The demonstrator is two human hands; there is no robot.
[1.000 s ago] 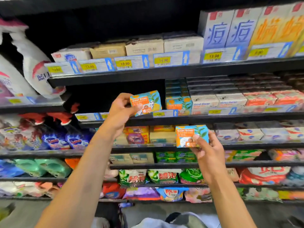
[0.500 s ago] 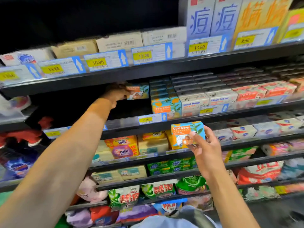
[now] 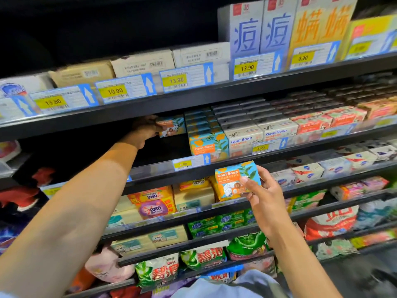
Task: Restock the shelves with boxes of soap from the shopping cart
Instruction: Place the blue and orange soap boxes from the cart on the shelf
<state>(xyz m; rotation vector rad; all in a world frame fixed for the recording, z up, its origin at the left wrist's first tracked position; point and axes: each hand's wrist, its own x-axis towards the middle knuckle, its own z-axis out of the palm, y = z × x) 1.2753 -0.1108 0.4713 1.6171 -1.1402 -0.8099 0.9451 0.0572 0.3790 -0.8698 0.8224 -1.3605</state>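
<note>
Soap box (image 3: 173, 125) in blue and orange is up inside the middle shelf (image 3: 150, 168), in the dark gap just to the left of a row of the same boxes (image 3: 207, 143). The left grip (image 3: 146, 131) reaches into that gap. Its fingers are curled round the left end of the box and hold it. The box is up off the shelf floor, close under the shelf above. It is hard to tell if it touches the row beside it.

A second soap box (image 3: 234, 179) with "Goat Soap" on it is lower down, out in front of the shelf edge. The right grip (image 3: 265, 195) pinches it at its right side, with the thumb on the front and the fingers round the edge.

White soap boxes (image 3: 242, 138) sit to the right of the row. A yellow price tag (image 3: 182, 164) is on the shelf edge below it.
</note>
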